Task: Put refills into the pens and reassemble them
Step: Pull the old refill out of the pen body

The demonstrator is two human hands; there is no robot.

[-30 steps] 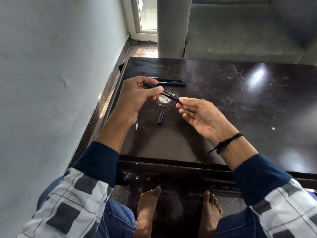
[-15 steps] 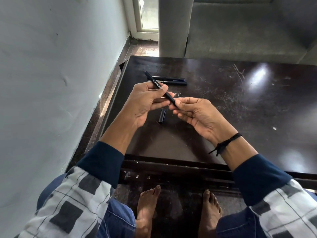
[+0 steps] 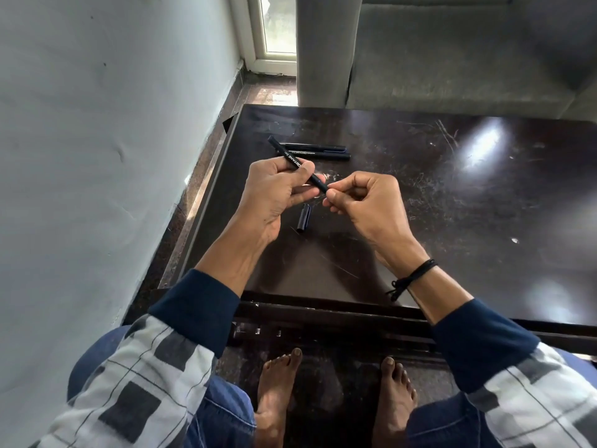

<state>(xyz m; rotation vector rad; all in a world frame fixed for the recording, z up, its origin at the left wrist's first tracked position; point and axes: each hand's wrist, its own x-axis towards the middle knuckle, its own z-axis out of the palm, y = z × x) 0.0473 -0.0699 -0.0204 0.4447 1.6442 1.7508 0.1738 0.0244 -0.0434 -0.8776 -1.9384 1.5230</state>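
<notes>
My left hand (image 3: 274, 192) grips a black pen barrel (image 3: 295, 163) with white lettering, tilted so its far end points up and left. My right hand (image 3: 361, 202) pinches the barrel's near tip between thumb and fingers. Below the two hands a black pen cap (image 3: 303, 218) lies on the dark table (image 3: 420, 205). Two more black pens (image 3: 319, 151) lie side by side on the table just beyond my left hand. The refill is hidden from me.
A grey wall runs along the left, close to the table's left edge. A grey sofa (image 3: 452, 59) stands behind the table. My bare feet (image 3: 336, 399) rest on the floor under the table's near edge.
The pen barrel has swung from nearly level to pointing up-left. My right hand has curled from an open palm into a pinch on the barrel's tip. The blue refill beside the cap is out of sight.
</notes>
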